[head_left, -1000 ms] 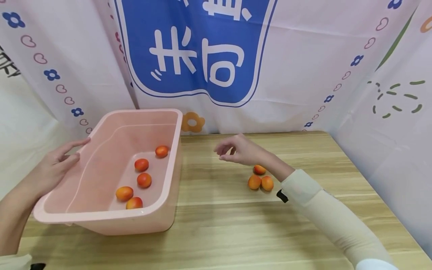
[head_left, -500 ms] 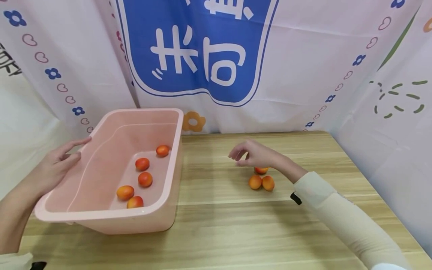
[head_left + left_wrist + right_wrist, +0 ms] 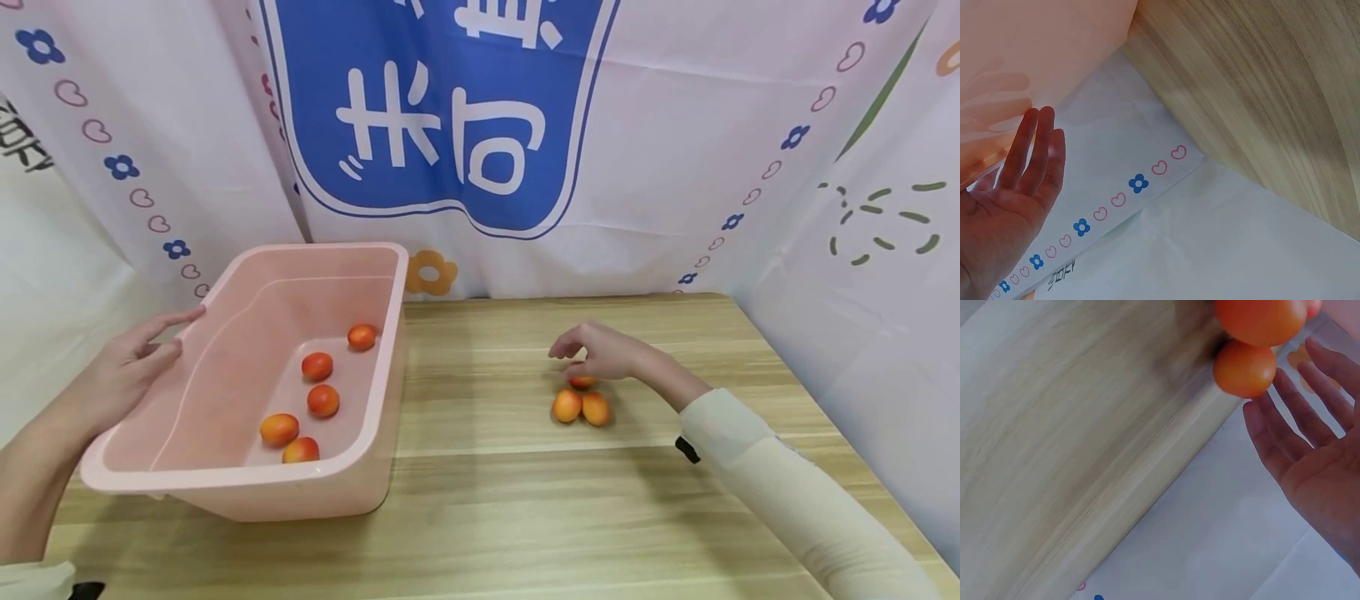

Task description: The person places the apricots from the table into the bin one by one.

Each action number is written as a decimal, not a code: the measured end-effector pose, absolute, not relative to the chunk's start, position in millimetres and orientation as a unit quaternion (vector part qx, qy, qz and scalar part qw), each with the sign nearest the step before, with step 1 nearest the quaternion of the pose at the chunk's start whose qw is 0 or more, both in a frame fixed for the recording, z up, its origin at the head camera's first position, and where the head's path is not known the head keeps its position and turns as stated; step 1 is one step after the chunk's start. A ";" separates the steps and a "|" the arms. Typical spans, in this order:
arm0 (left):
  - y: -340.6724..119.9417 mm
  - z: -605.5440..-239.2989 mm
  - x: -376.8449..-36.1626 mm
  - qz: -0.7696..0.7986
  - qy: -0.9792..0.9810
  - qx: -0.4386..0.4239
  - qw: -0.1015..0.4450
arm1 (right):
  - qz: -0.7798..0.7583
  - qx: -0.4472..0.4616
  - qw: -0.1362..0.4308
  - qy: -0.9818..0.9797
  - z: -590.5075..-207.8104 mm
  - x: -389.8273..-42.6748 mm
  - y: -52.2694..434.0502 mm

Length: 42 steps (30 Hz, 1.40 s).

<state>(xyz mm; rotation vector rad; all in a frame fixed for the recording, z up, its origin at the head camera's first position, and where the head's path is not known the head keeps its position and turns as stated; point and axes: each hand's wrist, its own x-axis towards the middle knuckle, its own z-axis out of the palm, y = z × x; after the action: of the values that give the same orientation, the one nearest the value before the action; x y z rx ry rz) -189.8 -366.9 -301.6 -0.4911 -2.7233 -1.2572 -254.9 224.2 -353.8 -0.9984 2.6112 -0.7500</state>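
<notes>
A pink plastic basin (image 3: 378,392) stands on the left of the wooden table. My left hand (image 3: 120,375) holds its left rim, the thumb over the edge; in the left wrist view the hand's fingers (image 3: 1038,150) lie fairly straight against the outer wall. Three small orange-red fruits sit together on the table: a redder one (image 3: 582,382) behind, and two oranger ones, left (image 3: 567,406) and right (image 3: 596,409). Just over the rear fruit is my right hand (image 3: 606,350), fingers loosely bent and holding nothing; in the right wrist view its fingertips come right up to a fruit (image 3: 1245,369).
Inside the basin lie several similar fruits (image 3: 323,401). The wooden table (image 3: 517,517) runs back to a printed cloth (image 3: 660,150) hanging behind it, with another white cloth (image 3: 885,317) along the right side.
My right hand has moved right and down, from beside the basin to the rear fruit on the table. The left hand stays at the basin's rim.
</notes>
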 end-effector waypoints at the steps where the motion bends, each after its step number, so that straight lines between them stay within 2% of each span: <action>1: -366.7 -301.7 -189.6 -0.411 -0.896 -0.161 0.051 | -0.254 -0.342 0.124 0.896 -354.5 -255.0 226.5; 30: -368.2 -303.6 -190.6 -0.408 -0.894 -0.172 0.066 | -0.228 -0.304 0.140 0.914 -366.0 -258.3 239.8; 42: -368.4 -303.1 -190.8 -0.397 -0.900 -0.169 0.066 | -0.265 -0.316 0.087 0.907 -351.6 -253.9 232.4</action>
<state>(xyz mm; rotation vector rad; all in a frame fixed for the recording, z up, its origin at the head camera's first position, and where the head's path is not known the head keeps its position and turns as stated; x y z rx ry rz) -190.8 -368.4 -303.1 -0.5093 -2.7142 -1.1977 -253.9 232.4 -351.6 -0.9420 2.7017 -0.7880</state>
